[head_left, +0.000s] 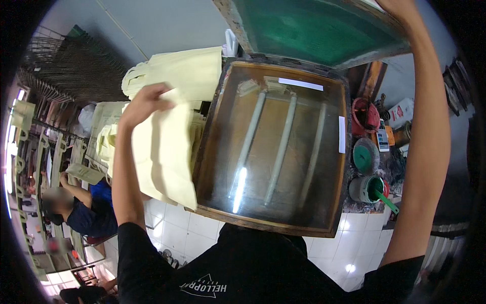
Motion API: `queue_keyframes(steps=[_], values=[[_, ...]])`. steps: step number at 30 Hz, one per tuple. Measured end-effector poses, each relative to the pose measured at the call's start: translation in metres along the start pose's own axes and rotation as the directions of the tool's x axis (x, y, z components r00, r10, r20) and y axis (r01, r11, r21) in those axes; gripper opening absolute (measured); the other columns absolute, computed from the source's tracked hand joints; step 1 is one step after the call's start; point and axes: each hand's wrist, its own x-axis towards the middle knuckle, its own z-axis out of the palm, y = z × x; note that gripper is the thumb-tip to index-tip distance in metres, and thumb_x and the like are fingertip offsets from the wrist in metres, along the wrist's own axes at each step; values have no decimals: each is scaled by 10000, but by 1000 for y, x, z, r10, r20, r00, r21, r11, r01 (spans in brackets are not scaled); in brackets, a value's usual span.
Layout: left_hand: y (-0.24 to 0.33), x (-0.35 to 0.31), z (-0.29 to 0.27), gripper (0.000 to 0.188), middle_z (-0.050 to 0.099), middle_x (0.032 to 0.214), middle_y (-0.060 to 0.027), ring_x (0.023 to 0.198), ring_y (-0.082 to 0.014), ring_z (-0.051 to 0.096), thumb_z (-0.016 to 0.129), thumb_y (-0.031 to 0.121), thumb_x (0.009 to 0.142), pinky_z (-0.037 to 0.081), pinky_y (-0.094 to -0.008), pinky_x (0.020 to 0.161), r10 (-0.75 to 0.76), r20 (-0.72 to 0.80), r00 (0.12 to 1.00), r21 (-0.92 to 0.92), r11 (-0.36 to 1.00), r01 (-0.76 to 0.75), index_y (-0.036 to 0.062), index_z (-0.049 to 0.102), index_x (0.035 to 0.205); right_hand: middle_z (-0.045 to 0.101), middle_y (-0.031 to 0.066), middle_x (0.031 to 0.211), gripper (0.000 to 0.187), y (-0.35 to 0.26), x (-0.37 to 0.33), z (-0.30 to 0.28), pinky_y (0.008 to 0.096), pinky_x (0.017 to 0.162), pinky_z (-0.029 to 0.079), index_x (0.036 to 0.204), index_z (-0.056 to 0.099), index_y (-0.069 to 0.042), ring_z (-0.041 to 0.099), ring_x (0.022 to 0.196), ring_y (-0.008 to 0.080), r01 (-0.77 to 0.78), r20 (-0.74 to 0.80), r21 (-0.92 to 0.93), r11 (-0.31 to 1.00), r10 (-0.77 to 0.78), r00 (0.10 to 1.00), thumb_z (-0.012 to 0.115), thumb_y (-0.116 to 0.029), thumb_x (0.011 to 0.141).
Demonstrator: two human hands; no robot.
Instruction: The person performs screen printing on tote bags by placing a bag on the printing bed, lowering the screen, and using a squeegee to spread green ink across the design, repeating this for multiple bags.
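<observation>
Left hand point(146, 105): fingers clamped on blurred cream fabric point(169, 152).
Right hand point(400, 11): far right, at green screen point(304, 33); fingers partly cut off, cannot tell.

The premises present as a screen-printing workshop: a framed green screen point(304, 28) is raised at the far side of a glass tabletop point(314, 213) with wooden edging, and pale-yellow bags point(187, 76) are piled beside it. To the right, a pail point(358, 190) of green colour with a green-handled tool point(390, 203) in it, a bowl point(363, 158) holding more green and a red tub point(360, 124) stand close together. To the left are dark wire racks point(76, 61), pale pieces point(23, 114) set out in rows and a second person point(88, 215) at work, above a white tiled floor point(200, 224).
</observation>
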Motion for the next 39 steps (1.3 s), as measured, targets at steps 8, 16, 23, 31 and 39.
queue_keyframes(steps=[8,16,23,31,39], values=[[81,179,244,493,724,923,-173,873,-315,674,850,290,753,530,-417,811,134,340,931,94,980,-176,19,718,1142,696,303,801,541,26,18,12,447,713,540,919,753,73,695,711,402,31,4,-20,999,-31,1000,769,-452,789],[147,241,316,568,697,1214,-179,1177,-351,628,840,321,752,499,-456,978,163,316,935,189,955,-231,64,686,1235,706,325,919,585,34,17,8,447,812,557,973,741,107,707,841,433,79,-7,12,997,-79,997,772,-446,786],[162,160,376,885,178,1649,-263,1521,-485,110,632,638,876,148,-651,1176,217,28,976,379,901,-211,132,369,1553,710,324,991,571,36,22,12,452,875,545,1021,740,106,709,921,429,77,-23,21,997,-76,997,782,-416,795],[168,171,387,1014,70,1678,-248,1552,-446,-43,544,784,842,-15,-628,1219,160,236,959,421,873,-249,204,247,1618,722,297,990,508,37,21,11,450,865,548,1012,764,57,712,909,422,73,-25,31,997,-73,997,787,-404,799],[180,174,393,1047,58,1687,-226,1557,-425,-50,569,794,816,-18,-609,1227,119,249,961,415,884,-217,209,242,1620,725,291,969,486,31,14,5,451,850,550,987,765,62,715,898,411,47,24,68,997,-49,999,787,-388,807]])
